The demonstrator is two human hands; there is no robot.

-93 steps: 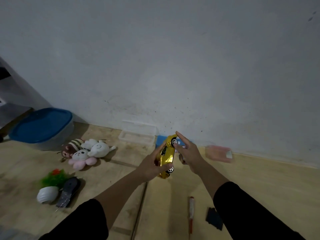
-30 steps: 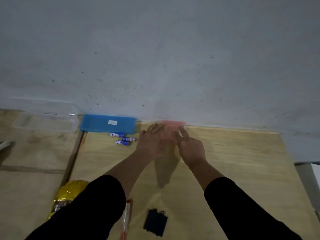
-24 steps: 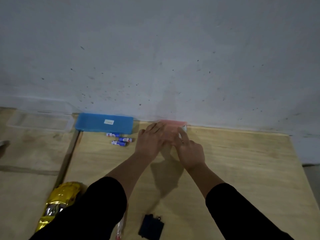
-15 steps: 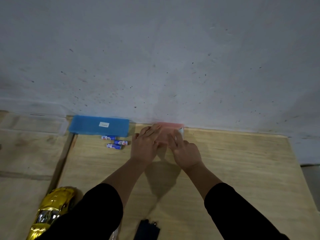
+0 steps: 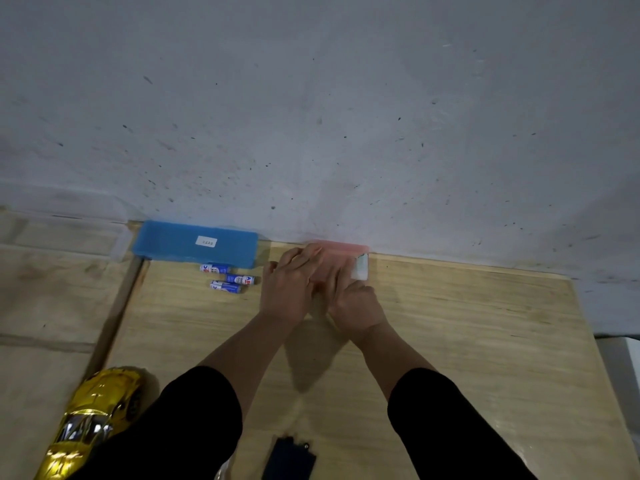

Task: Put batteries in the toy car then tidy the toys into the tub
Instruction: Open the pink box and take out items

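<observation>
Clearly early on: both the left hand (image 5: pixel 289 292) and right hand (image 5: pixel 353 301) rest on the pink box (image 5: pixel 341 249) by the wall, grip unclear, while batteries (image 5: pixel 227 278) lie loose and the gold toy car (image 5: pixel 93 419) waits unloaded.

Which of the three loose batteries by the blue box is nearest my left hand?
The middle battery lies closest to the left hand; the other two, one against the blue box and one nearest you, sit farther left.

Dim, flat indoor light leaves soft shadows under the forearms on the wooden floor (image 5: pixel 450 323), glints on the gold toy car (image 5: pixel 93 420), and wide-angle bending at the edges.
</observation>
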